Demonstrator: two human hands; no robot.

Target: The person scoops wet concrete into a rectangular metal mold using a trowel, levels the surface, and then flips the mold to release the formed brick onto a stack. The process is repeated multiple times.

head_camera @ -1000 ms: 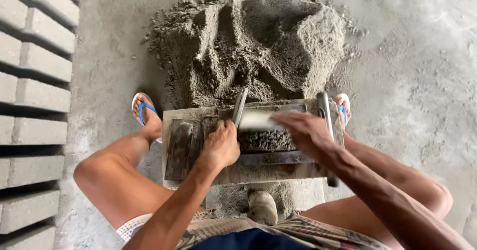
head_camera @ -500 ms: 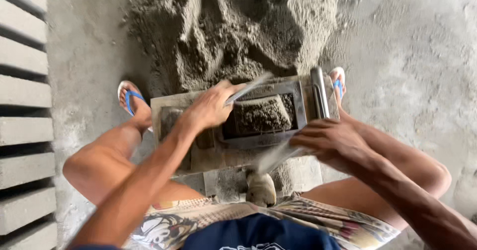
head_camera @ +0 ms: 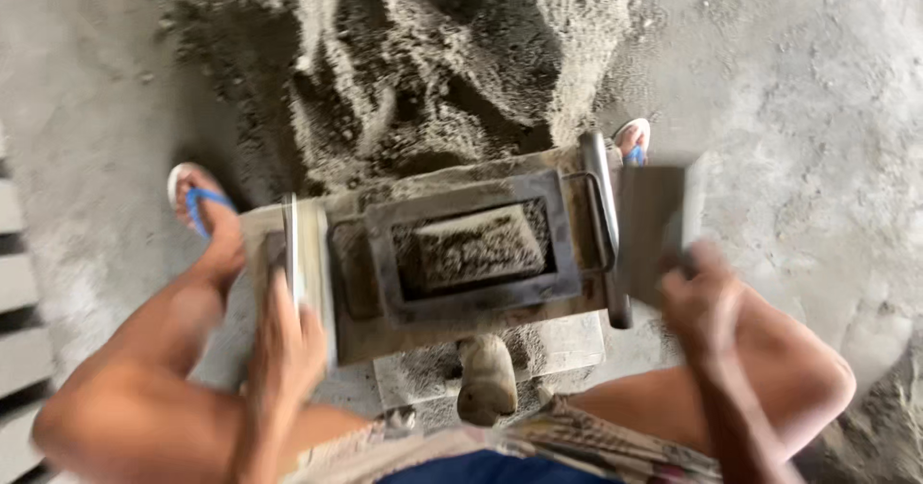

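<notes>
left hand (head_camera: 284,345) — grips flat plate (head_camera: 310,263) | right hand (head_camera: 702,301) — grips trowel (head_camera: 654,220) beside mould (head_camera: 471,253)

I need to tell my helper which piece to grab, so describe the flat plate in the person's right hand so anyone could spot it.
Start at the big grey heap of damp mix on the floor, then drop to the metal block mould in front of it. Just past the mould's right edge, the right hand holds a flat, dark grey rectangular plate. Unlike the boxy mould, it is thin, plain and lifted clear.

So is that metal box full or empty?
Full: the mould has grey, grainy mix packed up near its rim.
</notes>
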